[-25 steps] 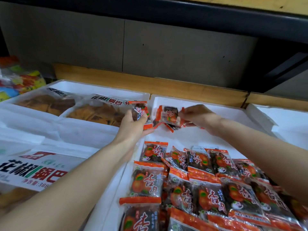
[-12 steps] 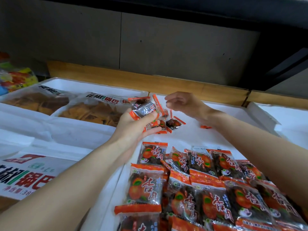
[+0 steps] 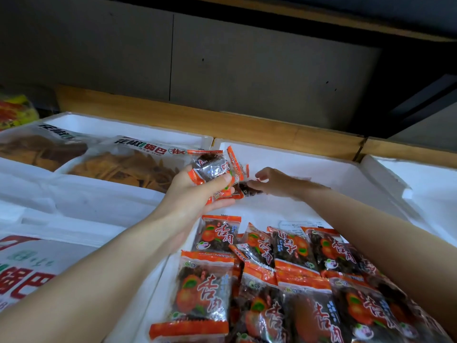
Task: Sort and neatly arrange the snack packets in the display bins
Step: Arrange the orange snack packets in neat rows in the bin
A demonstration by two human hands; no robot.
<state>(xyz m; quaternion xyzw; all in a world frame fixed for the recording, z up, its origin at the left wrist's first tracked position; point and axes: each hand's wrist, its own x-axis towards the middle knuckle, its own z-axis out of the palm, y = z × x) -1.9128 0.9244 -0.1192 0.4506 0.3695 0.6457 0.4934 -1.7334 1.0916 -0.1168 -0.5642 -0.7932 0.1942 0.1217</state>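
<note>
Well, left hand (image 3: pixel 195 194) grips packets (image 3: pixel 210 167) (right hand (image 3: pixel 279 181) blurred).

We face a dull grey flat-panelled wall (image 3: pixel 259 70), divided by one thin dark vertical seam (image 3: pixel 171 58). Along its foot runs a long light-brown wooden ledge (image 3: pixel 284 134), stretching from left to right. Above us hangs a dark overhanging shelf edged in pale wood (image 3: pixel 296 23). To the right we see a black shadowed recess (image 3: pixel 408 78). The light is dim and soft.
</note>
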